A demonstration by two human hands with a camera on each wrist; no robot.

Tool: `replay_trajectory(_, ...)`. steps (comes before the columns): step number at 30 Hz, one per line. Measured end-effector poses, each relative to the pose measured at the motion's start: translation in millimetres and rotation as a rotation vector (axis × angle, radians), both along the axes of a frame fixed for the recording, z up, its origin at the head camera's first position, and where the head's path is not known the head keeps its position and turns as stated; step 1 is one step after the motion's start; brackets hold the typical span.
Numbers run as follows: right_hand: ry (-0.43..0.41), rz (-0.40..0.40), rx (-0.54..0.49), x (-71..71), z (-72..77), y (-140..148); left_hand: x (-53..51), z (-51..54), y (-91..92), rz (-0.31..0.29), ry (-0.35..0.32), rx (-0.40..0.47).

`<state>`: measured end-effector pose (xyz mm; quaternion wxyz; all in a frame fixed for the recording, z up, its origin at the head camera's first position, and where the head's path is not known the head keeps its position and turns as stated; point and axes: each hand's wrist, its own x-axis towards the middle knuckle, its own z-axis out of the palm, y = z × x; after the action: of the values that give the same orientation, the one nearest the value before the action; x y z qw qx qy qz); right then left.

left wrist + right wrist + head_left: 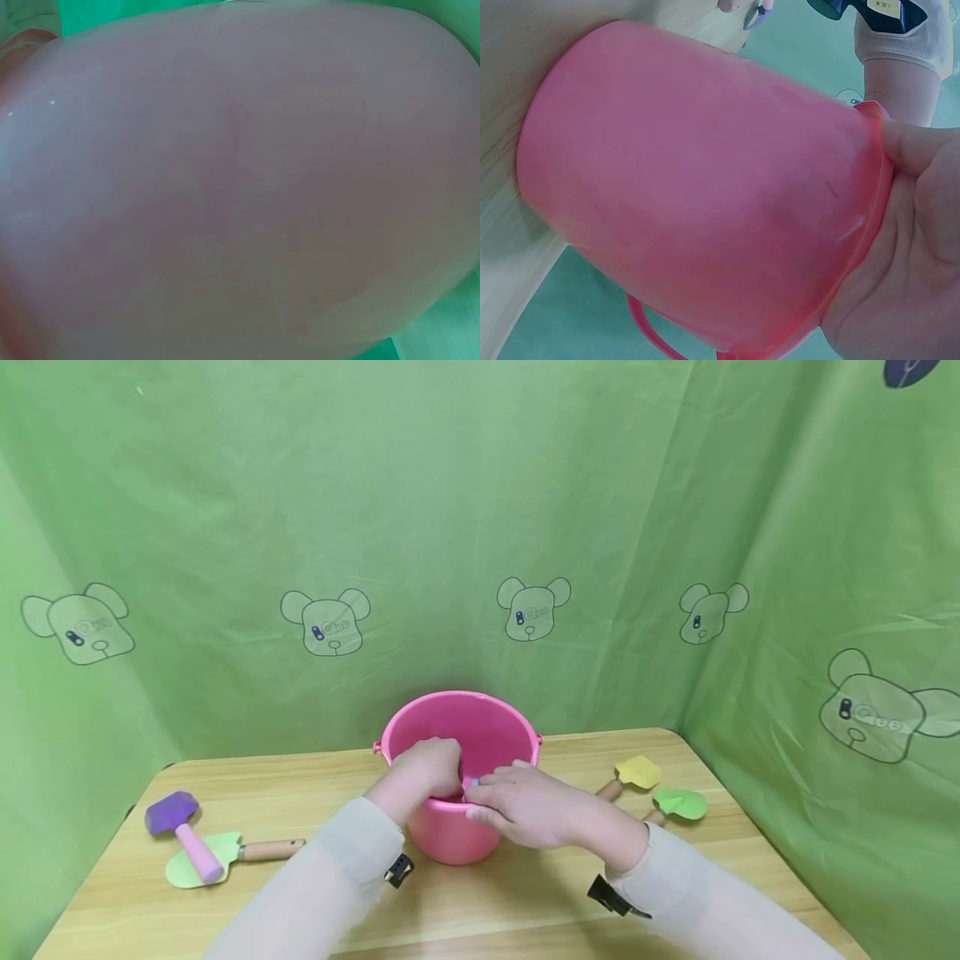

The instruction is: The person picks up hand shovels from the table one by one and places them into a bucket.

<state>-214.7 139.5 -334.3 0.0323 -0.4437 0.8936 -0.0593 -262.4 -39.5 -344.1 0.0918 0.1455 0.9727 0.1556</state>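
A pink bucket [456,842] stands upright on the table [480,902]. My left hand [426,768] reaches over its near rim into the opening; its fingers are hidden inside. In the left wrist view, blurred skin fills nearly everything. My right hand [531,802] grips the near right rim, with the thumb outside and the fingers over the inner side. The right wrist view shows the palm against the rim of the bucket [705,172]. Between the hands, a small pale bluish thing [470,783] shows inside the bucket, too little to identify.
At the left, a purple shovel [174,814] with a pink handle lies across a light green trowel [217,860]. A yellow shovel [637,772] and a green trowel [681,804] lie at the right. Green curtains [450,527] surround the table's back and sides.
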Motion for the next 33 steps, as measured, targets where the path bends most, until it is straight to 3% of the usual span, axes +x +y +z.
replay_trajectory(9,0.006,0.003,-0.002,-0.6,0.4,-0.6,-2.4,-1.3,-0.7,-0.014,0.016,0.024)
replay_trajectory(14,0.009,0.004,-0.002,-0.7,-0.2,-1.1,-3.1,-2.8,-1.9,-0.016,0.034,0.079)
replay_trajectory(25,0.014,0.002,-0.004,-1.6,-0.7,-3.4,-3.1,-2.6,-4.9,-0.001,0.166,0.189)
replay_trajectory(33,0.007,-0.001,0.000,-1.9,-0.6,-3.5,0.3,-1.3,-5.0,0.041,0.222,0.281)
